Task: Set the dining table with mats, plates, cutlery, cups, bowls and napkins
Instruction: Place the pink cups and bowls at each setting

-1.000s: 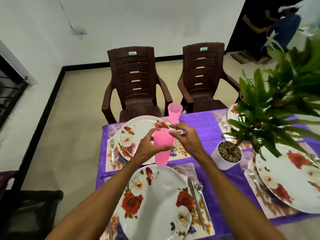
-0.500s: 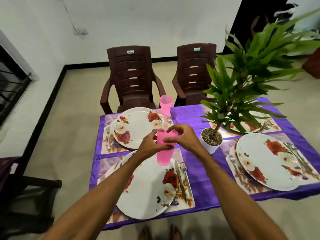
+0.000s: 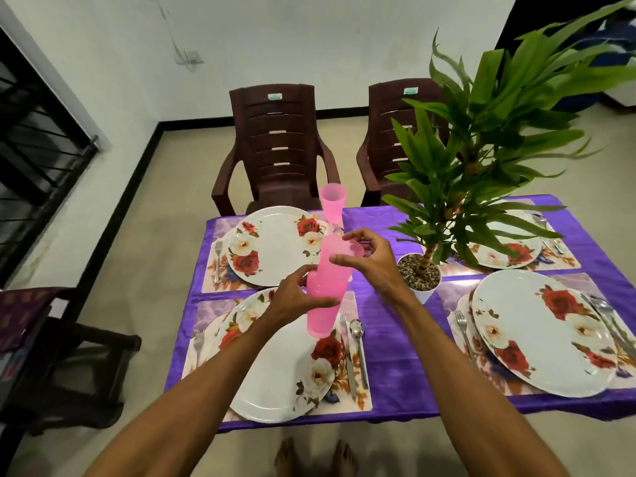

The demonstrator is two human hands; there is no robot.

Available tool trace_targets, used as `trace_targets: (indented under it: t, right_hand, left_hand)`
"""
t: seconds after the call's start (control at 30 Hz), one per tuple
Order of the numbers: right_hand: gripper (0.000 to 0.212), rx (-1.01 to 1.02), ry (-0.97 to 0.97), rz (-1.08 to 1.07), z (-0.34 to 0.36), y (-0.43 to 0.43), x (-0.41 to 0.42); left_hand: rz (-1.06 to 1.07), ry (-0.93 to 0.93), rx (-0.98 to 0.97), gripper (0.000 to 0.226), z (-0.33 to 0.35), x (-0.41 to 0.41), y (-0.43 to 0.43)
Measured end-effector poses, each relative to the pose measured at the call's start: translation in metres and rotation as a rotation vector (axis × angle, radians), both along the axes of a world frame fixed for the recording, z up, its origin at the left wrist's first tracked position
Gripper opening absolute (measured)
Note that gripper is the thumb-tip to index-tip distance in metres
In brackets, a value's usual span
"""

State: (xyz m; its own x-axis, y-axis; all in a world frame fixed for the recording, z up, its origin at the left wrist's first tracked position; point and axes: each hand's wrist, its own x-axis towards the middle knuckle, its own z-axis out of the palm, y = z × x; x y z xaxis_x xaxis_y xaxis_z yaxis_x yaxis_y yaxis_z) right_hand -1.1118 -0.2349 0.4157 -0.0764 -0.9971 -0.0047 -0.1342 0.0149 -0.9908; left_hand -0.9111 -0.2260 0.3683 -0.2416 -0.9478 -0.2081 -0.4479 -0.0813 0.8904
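Note:
I hold a stack of pink plastic cups above the near left place setting. My left hand grips the lower part of the stack. My right hand pinches the rim of the top cup, which sits raised out of the one below. Another pink cup stands on the table by the far left floral plate. Under my hands lies the near left plate on its mat, with a fork to its left and a knife and spoon to its right.
A potted plant in a white pot stands mid-table on the purple cloth, its leaves spreading over the right side. Two more floral plates with cutlery lie at the right. Two brown plastic chairs stand behind the table.
The view has pulled back from the table. My right hand has lifted the top cup partway out of the stack, while my left hand keeps hold of the lower cups.

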Motion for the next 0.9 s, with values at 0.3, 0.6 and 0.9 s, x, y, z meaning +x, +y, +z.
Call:
trace_targets:
  t: [0.3, 0.6, 0.9]
  right_hand:
    - [0.057, -0.062, 0.038, -0.266, -0.04, 0.01, 0.003]
    - [0.075, 0.001, 0.551, -0.154, -0.115, 0.021, 0.017]
    - [0.084, 0.015, 0.58, -0.15, -0.119, 0.015, 0.021]
  left_hand:
    - [0.214, -0.103, -0.001, 0.099, -0.025, 0.041, 0.017]
    - [0.23, -0.09, 0.011, 0.097, -0.032, 0.053, 0.01]
    - [0.184, -0.051, 0.032, 0.101, -0.036, 0.049, 0.008]
